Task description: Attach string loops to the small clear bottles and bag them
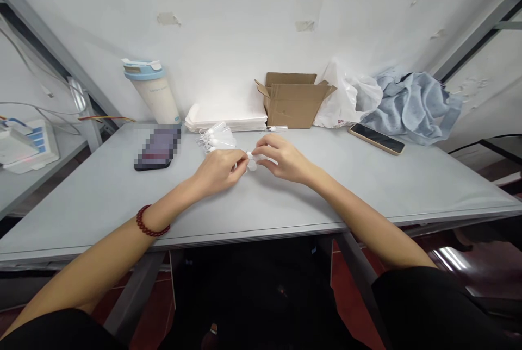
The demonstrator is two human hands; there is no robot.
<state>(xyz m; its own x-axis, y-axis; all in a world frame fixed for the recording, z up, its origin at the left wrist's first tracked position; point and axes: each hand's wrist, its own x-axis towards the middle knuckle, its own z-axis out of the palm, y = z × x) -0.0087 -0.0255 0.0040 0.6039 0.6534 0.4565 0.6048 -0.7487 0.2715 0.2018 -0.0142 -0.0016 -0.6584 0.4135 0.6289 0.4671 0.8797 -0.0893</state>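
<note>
Both my hands meet over the middle of the grey table (367, 192). My left hand (218, 169), with a red bead bracelet on its wrist, pinches one side of a small white object (252, 163). My right hand (279, 157) pinches its other side, fingers curled. What the small white piece is I cannot make out. Just behind my hands lies a loose pile of small white items in clear wrapping (215, 137). A flat stack of white packets (228, 120) rests against the wall behind that pile.
A blurred dark phone (157, 149) lies to the left, a tall cream bottle with a blue lid (153, 92) behind it. An open cardboard box (291, 100), white plastic bag (346, 100), blue cloth (411, 105) and second phone (376, 138) sit at the back right. A white device (24, 143) stands far left.
</note>
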